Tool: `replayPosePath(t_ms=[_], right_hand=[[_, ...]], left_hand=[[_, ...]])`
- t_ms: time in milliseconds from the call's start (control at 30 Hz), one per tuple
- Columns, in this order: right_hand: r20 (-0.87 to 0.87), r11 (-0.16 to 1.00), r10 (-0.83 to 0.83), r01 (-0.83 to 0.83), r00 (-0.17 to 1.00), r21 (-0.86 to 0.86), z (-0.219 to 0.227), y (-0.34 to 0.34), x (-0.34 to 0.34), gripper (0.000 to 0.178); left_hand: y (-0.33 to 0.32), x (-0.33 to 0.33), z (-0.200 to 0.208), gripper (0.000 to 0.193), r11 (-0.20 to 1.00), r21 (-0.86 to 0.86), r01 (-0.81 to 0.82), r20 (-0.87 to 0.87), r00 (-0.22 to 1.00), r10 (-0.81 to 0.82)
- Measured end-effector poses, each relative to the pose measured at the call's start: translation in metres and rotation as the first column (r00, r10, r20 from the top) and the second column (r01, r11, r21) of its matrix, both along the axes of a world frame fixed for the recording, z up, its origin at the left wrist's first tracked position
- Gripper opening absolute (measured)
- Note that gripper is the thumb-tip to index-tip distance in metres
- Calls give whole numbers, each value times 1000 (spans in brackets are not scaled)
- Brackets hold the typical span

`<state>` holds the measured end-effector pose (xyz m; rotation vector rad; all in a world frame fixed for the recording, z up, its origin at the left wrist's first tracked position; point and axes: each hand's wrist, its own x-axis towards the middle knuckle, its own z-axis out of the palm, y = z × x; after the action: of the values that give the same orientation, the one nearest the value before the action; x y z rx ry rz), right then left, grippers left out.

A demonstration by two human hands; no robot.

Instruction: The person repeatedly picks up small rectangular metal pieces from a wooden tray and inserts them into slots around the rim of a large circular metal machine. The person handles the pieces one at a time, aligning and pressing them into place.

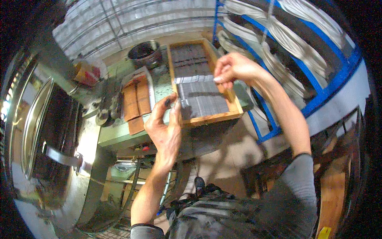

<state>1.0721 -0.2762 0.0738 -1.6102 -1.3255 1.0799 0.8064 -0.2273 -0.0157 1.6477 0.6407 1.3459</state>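
A long wooden tray (237, 108) holds rows of thin grey pieces packed closely together, with a brighter band across the middle. At the tray's near left edge is my left hand (164, 127), thumb and fingers raised around something small and dark that I cannot make out. My right hand (234, 71) is over the tray's right side, its thumb and fingers pinched together. Whatever lies in that pinch is too small and blurred to name.
Left of the tray, brown flat pieces (136, 99) lie on the green bench (115, 135). A dark round pot (144, 55) stands behind them. Machinery with a round metal rim (34, 127) is at far left. A blue rack (318, 95) with hanging white bundles (296, 38) stands right.
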Motion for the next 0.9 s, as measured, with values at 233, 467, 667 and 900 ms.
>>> replayPosePath(t_ms=[233,467,667,900], right_hand=[[-231,863,-242,318,942,392,-72,-53,-176,6],[81,822,-120,53,990,567,-117,-47,-265,11],[-342,962,156,-65,927,264,-120,-27,-309,44],[-322,973,223,-191,920,127,-145,-40,-432,30]], left_hand=[[-39,-35,-4,48,749,-403,526,734,675,-79],[-47,-135,-36,28,734,-648,204,475,862,180],[-89,-226,-47,29,570,-781,254,294,956,-23],[-124,-350,-69,36,471,-851,234,219,972,-88]])
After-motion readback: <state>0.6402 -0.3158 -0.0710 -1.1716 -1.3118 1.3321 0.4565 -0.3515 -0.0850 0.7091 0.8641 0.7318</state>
